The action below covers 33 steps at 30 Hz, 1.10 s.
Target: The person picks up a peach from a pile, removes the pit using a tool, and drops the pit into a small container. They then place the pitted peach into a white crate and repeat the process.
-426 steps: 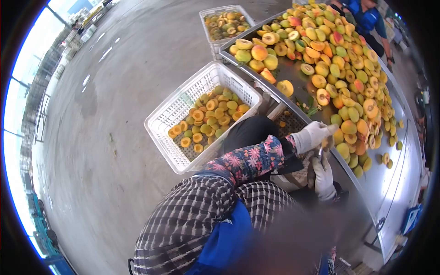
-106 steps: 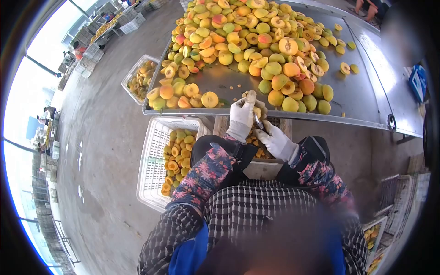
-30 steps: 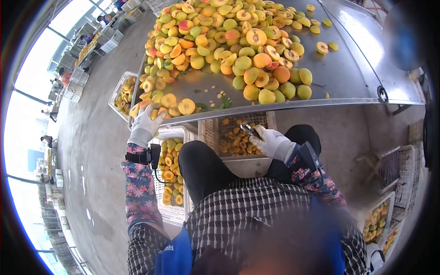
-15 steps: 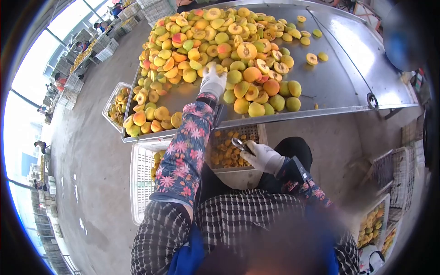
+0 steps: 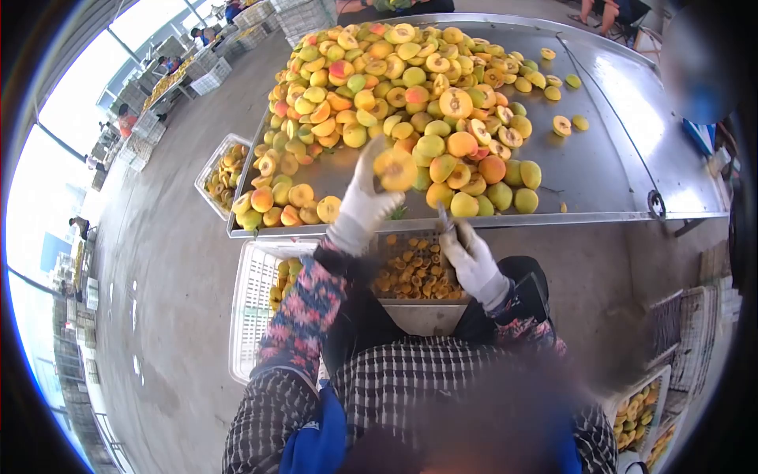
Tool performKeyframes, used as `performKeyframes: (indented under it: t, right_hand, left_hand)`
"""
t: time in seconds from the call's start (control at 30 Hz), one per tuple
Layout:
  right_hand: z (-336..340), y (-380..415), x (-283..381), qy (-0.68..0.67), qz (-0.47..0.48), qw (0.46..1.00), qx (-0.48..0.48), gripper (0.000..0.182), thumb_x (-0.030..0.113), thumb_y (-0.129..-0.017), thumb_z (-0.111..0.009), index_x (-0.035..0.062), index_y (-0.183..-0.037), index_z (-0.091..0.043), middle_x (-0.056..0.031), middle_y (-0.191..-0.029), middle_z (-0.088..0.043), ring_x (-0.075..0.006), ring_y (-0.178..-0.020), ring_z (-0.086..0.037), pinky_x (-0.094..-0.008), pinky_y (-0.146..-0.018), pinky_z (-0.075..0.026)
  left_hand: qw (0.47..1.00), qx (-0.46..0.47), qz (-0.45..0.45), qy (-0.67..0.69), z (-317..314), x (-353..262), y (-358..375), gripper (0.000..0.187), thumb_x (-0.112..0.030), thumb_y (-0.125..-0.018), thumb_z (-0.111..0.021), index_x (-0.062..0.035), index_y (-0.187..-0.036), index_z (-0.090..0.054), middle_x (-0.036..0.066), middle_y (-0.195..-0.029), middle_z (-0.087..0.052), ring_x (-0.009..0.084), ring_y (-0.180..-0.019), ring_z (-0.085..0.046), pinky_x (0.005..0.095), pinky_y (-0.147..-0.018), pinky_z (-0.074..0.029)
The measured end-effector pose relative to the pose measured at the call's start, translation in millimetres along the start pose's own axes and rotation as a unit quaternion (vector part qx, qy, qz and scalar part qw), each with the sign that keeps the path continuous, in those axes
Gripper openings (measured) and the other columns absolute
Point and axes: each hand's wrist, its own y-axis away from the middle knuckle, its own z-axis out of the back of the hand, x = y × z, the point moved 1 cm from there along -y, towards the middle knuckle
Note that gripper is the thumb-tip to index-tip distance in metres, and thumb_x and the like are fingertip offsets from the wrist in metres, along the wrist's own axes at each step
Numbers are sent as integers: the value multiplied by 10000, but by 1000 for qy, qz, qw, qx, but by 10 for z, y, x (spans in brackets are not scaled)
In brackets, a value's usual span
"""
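Note:
My left hand (image 5: 362,201), in a white glove, is raised over the near edge of the metal table and grips a peach half (image 5: 395,170), its cut face showing, slightly blurred. My right hand (image 5: 474,265), also gloved, is closed round a small metal hand tool (image 5: 444,217), its tip pointing up toward the table edge. Beyond both hands spreads a heap of yellow peaches (image 5: 410,71), many of them halved. Under the table edge, between my hands, a crate (image 5: 422,301) contains small orange-brown pieces that look like peach pits.
The metal table (image 5: 608,158) has a raised rim. A white basket (image 5: 245,316) with peach halves stands by my left arm, and another basket (image 5: 207,170) at the table's left end. More crates (image 5: 683,332) are stacked at right. Other people sit at far tables on the left.
My left hand has drawn back from the heap toward me, now with a peach half in it. My right hand has risen toward the table edge, its tool now pointing upward.

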Motion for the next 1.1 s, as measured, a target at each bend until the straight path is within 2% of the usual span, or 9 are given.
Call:
performKeyframes:
  t: [0.07,0.1,0.2,0.27,0.37,0.4,0.5,0.83,1.1]
  right_hand:
    - [-16,-127,101,255,229,939,-25,224,63,-930,-526,-7,-1142,-539,-215,-1071,-566,-352,-933,-581,-392,-730,-472]
    - [-49,-196,217,344,384,855,-54,265,92,-933,-535,-2,-1179,-515,-238,-1081,-572,-371,-929,-586,-402,-725,-471]
    - [-243,-241,409,106,151,982,-44,381,151,-930,-558,26,-1269,-437,-244,-1013,-590,-406,-855,-593,-424,-699,-472]
    - [-247,-269,410,123,148,981,-8,436,180,-930,-563,40,-1307,-394,-244,-969,-612,-424,-834,-604,-442,-694,-481]
    - [-354,-248,400,224,135,965,34,449,209,-933,-561,52,-1317,-389,-240,-929,-635,-435,-813,-615,-464,-686,-489]
    - [-380,-253,405,271,132,953,43,442,216,-934,-558,54,-1312,-397,-238,-919,-641,-436,-807,-618,-471,-683,-492]
    - [-383,-212,426,318,161,934,22,443,223,-931,-559,61,-1312,-403,-240,-907,-650,-428,-816,-626,-486,-684,-496]
    - [-505,-121,411,446,102,886,79,419,280,-951,-503,-49,-1199,-423,-223,-824,-651,-405,-705,-633,-488,-618,-506]
    - [-469,-71,245,431,76,890,128,463,234,-947,-527,-17,-1306,-377,-259,-803,-634,-440,-715,-617,-504,-616,-480]
  left_hand:
    - [998,12,-37,-41,-87,21,243,918,140,-696,-569,-70,-1514,-209,85,-1449,-358,198,-1328,-384,322,-1058,-385]
    - [997,4,-21,-68,-148,-18,347,866,123,-685,-543,-25,-1487,-250,131,-1455,-347,209,-1359,-339,322,-1113,-295]
    - [979,-19,13,203,-328,-120,538,737,22,-771,-568,-39,-1458,-308,126,-1417,-406,233,-1322,-395,362,-1095,-335]
    - [953,-44,38,299,-264,30,555,606,-157,-887,-568,-68,-1439,-335,114,-1403,-426,239,-1262,-457,391,-1038,-408]
    - [786,-118,157,587,-214,270,534,479,-377,-981,-493,-88,-1358,-437,117,-1326,-512,261,-1161,-530,427,-979,-454]
    - [808,-189,187,526,-266,199,514,418,-394,-985,-484,-96,-1278,-506,112,-1218,-589,265,-1088,-567,425,-961,-458]
    - [781,-193,192,562,-218,254,516,415,-439,-994,-449,-81,-1194,-516,102,-1131,-599,267,-1036,-582,417,-921,-477]
    - [783,-256,195,532,-291,243,544,395,-425,-973,-508,-61,-1126,-502,132,-1093,-597,303,-999,-583,435,-886,-499]
    - [840,-189,275,429,-189,191,590,336,-368,-963,-538,-36,-1018,-555,111,-961,-613,269,-865,-615,410,-790,-526]
